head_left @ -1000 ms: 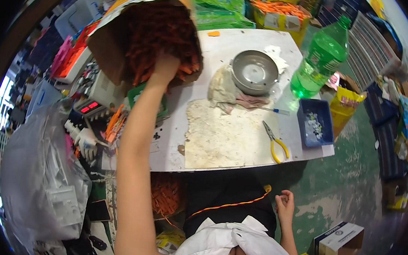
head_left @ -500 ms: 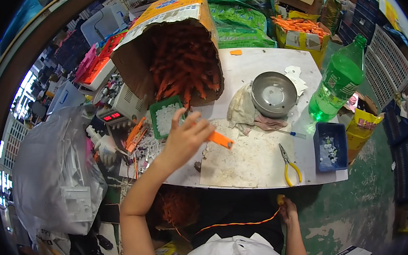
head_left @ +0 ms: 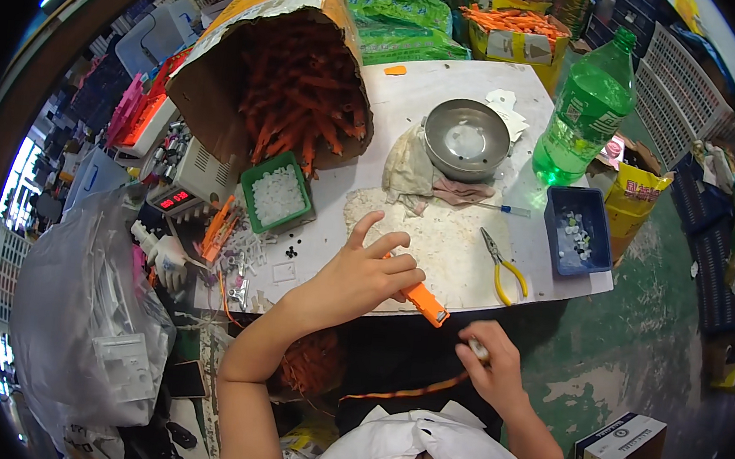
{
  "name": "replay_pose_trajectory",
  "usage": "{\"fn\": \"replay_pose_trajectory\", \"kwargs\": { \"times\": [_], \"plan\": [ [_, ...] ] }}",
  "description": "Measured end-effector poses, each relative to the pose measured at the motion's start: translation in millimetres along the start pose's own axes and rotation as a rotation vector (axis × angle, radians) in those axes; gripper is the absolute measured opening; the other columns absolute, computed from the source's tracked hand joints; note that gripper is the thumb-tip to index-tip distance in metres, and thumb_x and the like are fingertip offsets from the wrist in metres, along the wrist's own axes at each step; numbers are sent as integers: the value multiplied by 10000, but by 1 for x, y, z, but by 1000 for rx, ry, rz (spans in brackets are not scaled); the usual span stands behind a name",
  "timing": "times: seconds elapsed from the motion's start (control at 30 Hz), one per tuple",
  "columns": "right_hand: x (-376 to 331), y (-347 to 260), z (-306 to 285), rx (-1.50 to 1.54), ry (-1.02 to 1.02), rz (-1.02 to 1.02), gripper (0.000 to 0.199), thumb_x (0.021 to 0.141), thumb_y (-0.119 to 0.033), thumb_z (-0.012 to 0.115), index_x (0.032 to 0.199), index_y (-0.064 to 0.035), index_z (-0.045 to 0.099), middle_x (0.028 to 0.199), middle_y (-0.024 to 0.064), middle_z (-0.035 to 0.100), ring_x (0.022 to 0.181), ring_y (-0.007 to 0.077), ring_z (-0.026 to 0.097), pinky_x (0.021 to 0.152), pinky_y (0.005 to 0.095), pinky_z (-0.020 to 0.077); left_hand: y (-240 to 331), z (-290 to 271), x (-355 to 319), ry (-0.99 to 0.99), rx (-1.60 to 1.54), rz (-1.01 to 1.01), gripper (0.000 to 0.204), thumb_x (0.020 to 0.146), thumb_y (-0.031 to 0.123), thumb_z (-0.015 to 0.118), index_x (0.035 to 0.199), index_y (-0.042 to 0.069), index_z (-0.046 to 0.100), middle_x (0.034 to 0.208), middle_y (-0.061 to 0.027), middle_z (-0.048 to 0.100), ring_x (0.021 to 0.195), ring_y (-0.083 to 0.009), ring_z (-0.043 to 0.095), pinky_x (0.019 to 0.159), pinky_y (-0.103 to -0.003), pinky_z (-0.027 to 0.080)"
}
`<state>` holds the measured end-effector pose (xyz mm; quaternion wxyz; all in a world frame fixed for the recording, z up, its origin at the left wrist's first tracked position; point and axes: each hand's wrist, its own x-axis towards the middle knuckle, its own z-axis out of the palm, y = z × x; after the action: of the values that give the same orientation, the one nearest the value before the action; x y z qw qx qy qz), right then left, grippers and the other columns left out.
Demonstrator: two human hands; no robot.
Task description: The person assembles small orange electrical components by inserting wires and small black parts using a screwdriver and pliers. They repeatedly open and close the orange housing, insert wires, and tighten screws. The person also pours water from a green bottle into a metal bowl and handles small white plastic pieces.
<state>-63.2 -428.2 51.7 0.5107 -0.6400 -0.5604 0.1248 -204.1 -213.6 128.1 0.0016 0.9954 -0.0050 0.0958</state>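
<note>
My left hand (head_left: pixel 362 273) is over the front of the table, its fingers closed around a long orange plastic piece (head_left: pixel 426 305). The free end of that piece points right, past the table's front edge, toward my other hand. Just off the edge, my right hand (head_left: pixel 496 363) is curled in a grip on a small whitish end piece (head_left: pixel 478 349). A twisted red-and-yellow cable (head_left: pixel 406 393) runs across my lap toward this hand; its join with the end piece is hidden. A green tray of white bits (head_left: pixel 276 195) is beyond my left hand.
A tipped carton (head_left: pixel 215 72) full of orange pieces stands at the back left. Rightward are a metal bowl (head_left: pixel 467 138), a cloth (head_left: pixel 410 165), yellow-handled pliers (head_left: pixel 504 272), a blue tray (head_left: pixel 551 232) and a green bottle (head_left: pixel 583 108). Small clear parts (head_left: pixel 245 254) lie at left.
My left hand has moved from beside the green tray toward the front edge with the orange piece. My right hand has risen from low at the right toward it.
</note>
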Motion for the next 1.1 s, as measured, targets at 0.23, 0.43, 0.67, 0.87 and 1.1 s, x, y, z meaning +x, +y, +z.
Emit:
{"fn": "replay_pose_trajectory", "kwargs": {
  "times": [0.23, 0.43, 0.67, 0.87, 1.1],
  "plan": [
    [38, -5, 18, -440, -48, -155, 319, 757, -342, 733, 863, -78, 590, 732, 40, 525, 611, 178, 563, 504, 279, 444, 3, -17, 6, -89, 27, 72, 158, 759, 214, 657, 874, 112, 622, 881, 13, 564, 1120, -180, 475, 1115, -519, 160],
    [46, 9, 27, -536, -9, -244, 319, 692, -325, 778, 798, -94, 585, 654, 22, 495, 513, 179, 536, 458, 294, 411, 1, -25, 12, -194, 37, 66, 153, 765, 224, 655, 842, 93, 640, 837, 7, 568, 1049, -182, 500, 1111, -502, 179],
    [53, 25, 27, -526, 17, -323, 279, 701, -295, 756, 721, -98, 558, 613, 23, 496, 470, 180, 525, 447, 310, 401, -4, -20, 30, -155, 87, 64, 284, 779, 227, 649, 1039, 116, 631, 983, -2, 587, 1164, -195, 465, 1116, -517, 149],
    [88, 47, 7, -567, 266, -150, 266, 726, -287, 746, 676, -87, 577, 598, 43, 554, 461, 224, 540, 443, 333, 409, 10, 14, 22, 435, -63, -88, 603, 717, 254, 735, 1275, 148, 533, 1287, -34, 505, 1267, -241, 392, 1106, -494, 161],
    [85, 27, 16, -404, 198, -125, 256, 717, -293, 757, 695, -93, 598, 613, 35, 558, 468, 226, 544, 452, 338, 411, 49, 86, 14, 707, -1254, -650, 478, 865, 164, 642, 1277, -15, 477, 1190, -125, 572, 1189, -216, 483, 1011, -353, 366]
  ]
}}
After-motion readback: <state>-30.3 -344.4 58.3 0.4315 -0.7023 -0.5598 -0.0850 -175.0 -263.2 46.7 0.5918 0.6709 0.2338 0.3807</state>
